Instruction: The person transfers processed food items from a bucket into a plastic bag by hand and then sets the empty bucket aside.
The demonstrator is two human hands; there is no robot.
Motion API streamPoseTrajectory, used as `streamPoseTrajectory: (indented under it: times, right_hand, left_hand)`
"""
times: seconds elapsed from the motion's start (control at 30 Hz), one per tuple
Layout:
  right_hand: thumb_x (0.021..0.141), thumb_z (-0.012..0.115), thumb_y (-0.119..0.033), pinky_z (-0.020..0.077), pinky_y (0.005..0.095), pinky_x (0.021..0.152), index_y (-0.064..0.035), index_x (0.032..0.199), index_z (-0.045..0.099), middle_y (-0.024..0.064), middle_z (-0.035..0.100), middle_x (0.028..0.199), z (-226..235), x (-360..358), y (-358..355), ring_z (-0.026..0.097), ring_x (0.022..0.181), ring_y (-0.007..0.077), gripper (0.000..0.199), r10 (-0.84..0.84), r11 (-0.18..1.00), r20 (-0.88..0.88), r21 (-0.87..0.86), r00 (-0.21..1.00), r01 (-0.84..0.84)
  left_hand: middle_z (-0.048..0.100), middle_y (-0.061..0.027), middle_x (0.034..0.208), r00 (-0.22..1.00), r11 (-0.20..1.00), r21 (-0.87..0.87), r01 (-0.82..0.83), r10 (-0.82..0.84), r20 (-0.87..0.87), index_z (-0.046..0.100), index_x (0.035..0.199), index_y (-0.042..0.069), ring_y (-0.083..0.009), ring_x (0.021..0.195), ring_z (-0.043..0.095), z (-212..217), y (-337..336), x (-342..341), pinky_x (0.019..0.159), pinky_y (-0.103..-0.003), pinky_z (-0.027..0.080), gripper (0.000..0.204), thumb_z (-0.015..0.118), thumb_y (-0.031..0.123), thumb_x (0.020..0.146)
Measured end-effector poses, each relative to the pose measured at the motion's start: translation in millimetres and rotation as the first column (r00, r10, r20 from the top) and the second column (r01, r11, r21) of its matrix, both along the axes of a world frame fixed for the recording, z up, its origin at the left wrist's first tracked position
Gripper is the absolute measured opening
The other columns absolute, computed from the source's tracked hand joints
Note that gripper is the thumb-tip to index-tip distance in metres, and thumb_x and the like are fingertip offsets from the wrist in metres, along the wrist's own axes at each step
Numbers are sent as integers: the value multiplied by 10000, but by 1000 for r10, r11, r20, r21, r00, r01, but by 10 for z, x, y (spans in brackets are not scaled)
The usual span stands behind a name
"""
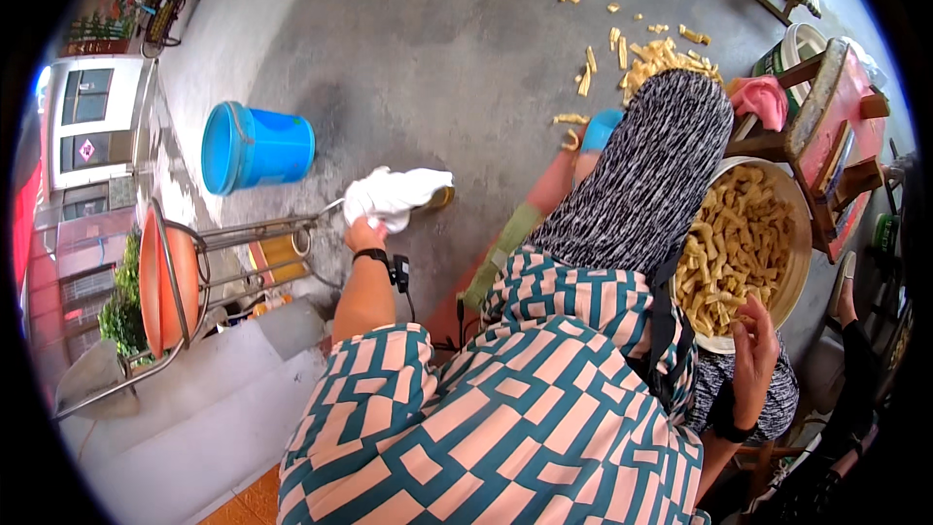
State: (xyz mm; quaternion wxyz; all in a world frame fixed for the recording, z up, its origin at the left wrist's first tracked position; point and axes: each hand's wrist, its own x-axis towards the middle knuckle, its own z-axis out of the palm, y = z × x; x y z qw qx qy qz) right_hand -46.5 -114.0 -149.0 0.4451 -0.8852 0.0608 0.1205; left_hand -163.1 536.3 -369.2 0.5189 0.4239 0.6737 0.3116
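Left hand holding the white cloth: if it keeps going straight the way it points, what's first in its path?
Likely bare concrete floor. The left hand points up-frame with the white cloth bunched ahead; the blue bucket sits off to the left of that line. Depth is unclear.

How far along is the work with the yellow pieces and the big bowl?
Done: the big bowl is heaped with yellow pieces. In hand: the right hand rests at the bowl's edge among the pieces; the left hand grips a white cloth. Left: loose pieces lie scattered on the concrete floor.
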Motion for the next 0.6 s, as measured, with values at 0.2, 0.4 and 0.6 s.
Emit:
streamPoseTrajectory:
  times: [0.2, 0.4, 0.6]
  right_hand:
    - [884, 569, 15, 452, 241, 684, 5, 1250, 548, 56, 625, 1000, -41, 69, -90, 532, 776, 101, 367, 99, 994, -4, -33, 995, -99]
    - [888, 569, 21, 454, 240, 693, -4, 1265, 544, 57, 628, 1013, -45, 68, -55, 525, 775, 101, 379, 101, 995, -16, -24, 995, -101]
    - [889, 562, 23, 459, 251, 704, -20, 1270, 549, 68, 628, 1007, -79, -3, -129, 548, 812, 122, 384, 95, 991, -36, -91, 995, -98]
  left_hand:
    - [583, -193, 1039, 1000, 961, 277, -12, 9, 13, 530, 1099, -54, -293, 815, 620, 315, 224, -98, 677, -393, 547, 340, 548, 92, 792]
    - [662, -205, 933, 446, 676, 173, 717, -254, -858, 618, 1022, 16, -381, 844, 639, 247, -72, -176, 752, -483, 504, 295, 561, 166, 775]
    - [560, -120, 1121, -77, 319, -162, 934, -263, -962, 569, 1031, 86, -389, 917, 604, 424, -581, 138, 767, -514, 483, 243, 540, 176, 807]
